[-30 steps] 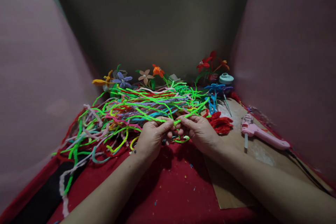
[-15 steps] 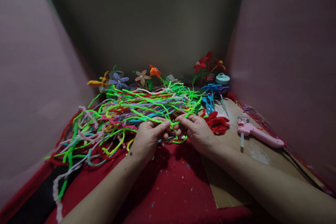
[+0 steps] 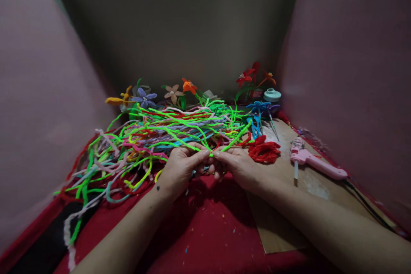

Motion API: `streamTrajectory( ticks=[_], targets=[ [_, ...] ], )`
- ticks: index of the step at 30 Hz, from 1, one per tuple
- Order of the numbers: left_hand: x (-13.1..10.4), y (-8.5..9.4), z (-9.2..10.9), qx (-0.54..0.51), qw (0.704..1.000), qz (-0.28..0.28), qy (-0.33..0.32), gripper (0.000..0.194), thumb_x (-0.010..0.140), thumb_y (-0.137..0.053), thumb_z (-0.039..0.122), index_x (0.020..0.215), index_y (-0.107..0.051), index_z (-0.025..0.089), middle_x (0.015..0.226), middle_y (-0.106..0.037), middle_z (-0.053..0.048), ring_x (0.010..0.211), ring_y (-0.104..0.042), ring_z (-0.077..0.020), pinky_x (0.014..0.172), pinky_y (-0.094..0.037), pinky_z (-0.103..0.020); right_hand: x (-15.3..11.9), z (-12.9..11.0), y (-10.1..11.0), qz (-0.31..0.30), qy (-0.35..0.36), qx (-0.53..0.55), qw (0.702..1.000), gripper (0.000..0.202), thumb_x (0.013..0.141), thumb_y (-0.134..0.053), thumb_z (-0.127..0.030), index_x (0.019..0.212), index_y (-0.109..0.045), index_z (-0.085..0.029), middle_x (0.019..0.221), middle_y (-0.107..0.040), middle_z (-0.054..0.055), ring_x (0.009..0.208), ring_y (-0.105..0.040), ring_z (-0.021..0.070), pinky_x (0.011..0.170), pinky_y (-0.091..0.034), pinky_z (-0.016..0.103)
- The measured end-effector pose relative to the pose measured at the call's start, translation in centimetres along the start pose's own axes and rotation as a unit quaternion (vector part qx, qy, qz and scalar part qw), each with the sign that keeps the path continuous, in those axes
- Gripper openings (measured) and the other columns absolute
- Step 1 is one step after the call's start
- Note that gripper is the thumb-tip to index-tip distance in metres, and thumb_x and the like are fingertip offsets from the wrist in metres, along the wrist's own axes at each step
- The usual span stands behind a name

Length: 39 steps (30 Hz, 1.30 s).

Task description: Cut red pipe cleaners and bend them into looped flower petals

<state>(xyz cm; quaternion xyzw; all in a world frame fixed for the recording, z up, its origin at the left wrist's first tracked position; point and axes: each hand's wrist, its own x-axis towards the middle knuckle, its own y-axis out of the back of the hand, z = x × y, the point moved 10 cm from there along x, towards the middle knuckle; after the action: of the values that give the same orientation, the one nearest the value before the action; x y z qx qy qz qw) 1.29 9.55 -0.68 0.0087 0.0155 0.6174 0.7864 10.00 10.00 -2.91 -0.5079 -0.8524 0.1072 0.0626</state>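
My left hand (image 3: 186, 165) pinches a bright green pipe cleaner (image 3: 236, 139) between thumb and fingers. From the other side, my right hand (image 3: 236, 163) grips the same green stem, its thumb almost touching the left one. A free end slants up to the right, past the right hand. Just beyond my fingers lies a loose heap of pipe cleaners (image 3: 180, 126) in green, lilac, pink, red and blue. Something metallic shows partly beneath my hands, too hidden to name.
A pink glue gun (image 3: 316, 163) rests on a brown board (image 3: 282, 235) at the right, near a red looped bundle (image 3: 265, 150). Blue flower pieces (image 3: 258, 107) lie behind it. Finished pipe-cleaner flowers (image 3: 173, 93) stand along the back. Red cloth (image 3: 205, 231) covers the table.
My hands have drawn closer together, thumbs now nearly meeting. The green loop that hung below my fingers is out of sight, and a green end reaches farther up right.
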Motion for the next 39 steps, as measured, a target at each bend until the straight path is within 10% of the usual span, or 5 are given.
streamTrajectory(
  ticks=[20,27,39],
  targets=[
    [-0.7,-1.4,1.6,0.089,0.995,0.000,-0.044,0.017,0.073,-0.065,0.028,0.084,-0.071,0.017,0.061,-0.063,0.000,0.049,-0.053,-0.0102,0.048,-0.042,-0.020,-1.4,2.2,-2.8,-0.108,-0.141,-0.038,0.983,0.024,0.055,-0.041,-0.020,0.058,-0.063,-0.010,0.050,-0.063,0.006,0.032,-0.049,0.0098,0.027,-0.032,0.017],
    [-0.7,-2.4,0.2,0.033,0.997,-0.068,0.005,0.019,0.076,-0.062,0.034,0.076,-0.066,0.015,0.056,-0.057,0.000,0.043,-0.048,-0.0088,0.043,-0.034,-0.020,-2.0,2.9,-3.3,-0.131,-0.190,-0.018,0.973,0.022,0.056,-0.041,-0.019,0.058,-0.061,-0.010,0.048,-0.063,0.007,0.032,-0.050,0.0113,0.027,-0.033,0.018],
    [-0.7,-0.9,0.6,-0.142,0.989,0.018,0.020,0.017,0.070,-0.070,0.025,0.085,-0.066,0.019,0.068,-0.057,0.003,0.057,-0.050,-0.0065,0.053,-0.039,-0.018,-3.5,3.6,-4.9,-0.232,-0.237,-0.046,0.942,0.021,0.057,-0.039,-0.017,0.055,-0.059,-0.011,0.046,-0.061,0.006,0.030,-0.045,0.0090,0.028,-0.029,0.016]
  ],
)
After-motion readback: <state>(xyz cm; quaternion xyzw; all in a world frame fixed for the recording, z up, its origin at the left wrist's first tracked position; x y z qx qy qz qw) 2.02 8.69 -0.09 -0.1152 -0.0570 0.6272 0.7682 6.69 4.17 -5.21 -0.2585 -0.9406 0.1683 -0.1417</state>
